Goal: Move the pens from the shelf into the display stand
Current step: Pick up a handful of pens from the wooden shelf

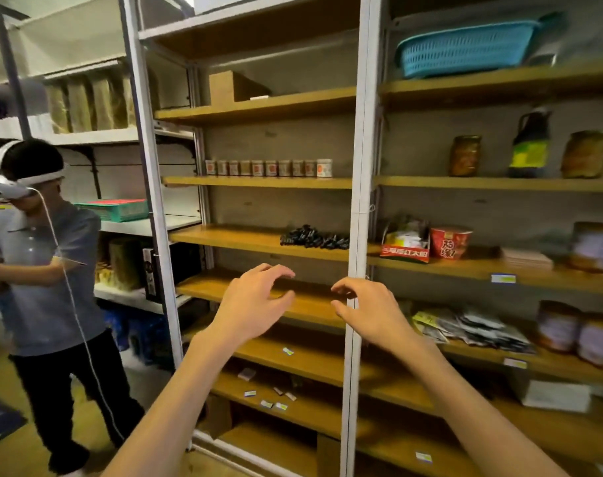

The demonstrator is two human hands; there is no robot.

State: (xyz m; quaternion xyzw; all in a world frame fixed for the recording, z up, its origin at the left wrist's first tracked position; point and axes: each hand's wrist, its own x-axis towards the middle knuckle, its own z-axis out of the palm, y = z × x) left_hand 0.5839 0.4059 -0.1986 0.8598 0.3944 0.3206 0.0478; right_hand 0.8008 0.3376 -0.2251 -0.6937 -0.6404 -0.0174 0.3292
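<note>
A pile of several dark pens (313, 237) lies on a wooden shelf board (231, 237), close to the white upright post (358, 215). My left hand (253, 302) and my right hand (365, 309) are both raised in front of the shelf board below the pens, fingers loosely curled and holding nothing. Both hands hang in the air, apart from the pens and from each other. No display stand shows in this view.
A row of small jars (269, 168) stands one shelf above the pens. To the right are a snack box (405, 242), a red noodle cup (450, 242), bottles and cans. A blue basket (465, 49) sits up top. A person wearing a headset (42, 256) stands at the left.
</note>
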